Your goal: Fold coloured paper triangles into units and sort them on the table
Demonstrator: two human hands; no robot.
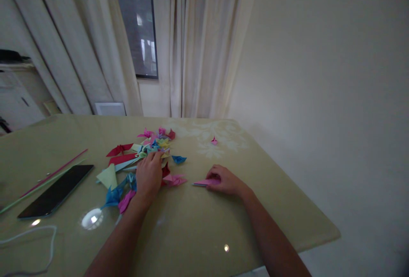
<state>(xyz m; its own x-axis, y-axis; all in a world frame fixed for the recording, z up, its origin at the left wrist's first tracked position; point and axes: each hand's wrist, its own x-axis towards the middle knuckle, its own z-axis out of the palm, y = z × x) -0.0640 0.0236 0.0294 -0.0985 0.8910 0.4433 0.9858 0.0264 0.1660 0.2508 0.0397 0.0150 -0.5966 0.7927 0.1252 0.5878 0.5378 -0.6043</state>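
Note:
My left hand [149, 174] reaches into a loose pile of colourful origami pieces [143, 149]. Its fingers are curled together at the pile, and whatever lies under the fingertips is hidden. Close by are a pink origami piece [174, 180], a blue one [179, 159] and a pale green folded triangle [108, 177]. Blue origami [113, 196] and a magenta piece [127, 201] lie left of my wrist. To the right, my right hand [222, 180] is closed around flat folded paper [204, 182], pink on top with a pale layer beneath, held low over the tabletop.
A small pink origami piece [214, 141] stands apart toward the back of the table [191, 234]. At left lie a black phone [56, 191], thin pink and green sticks [54, 172] and a white cable [53, 243]. A wall [319, 98] runs along the right.

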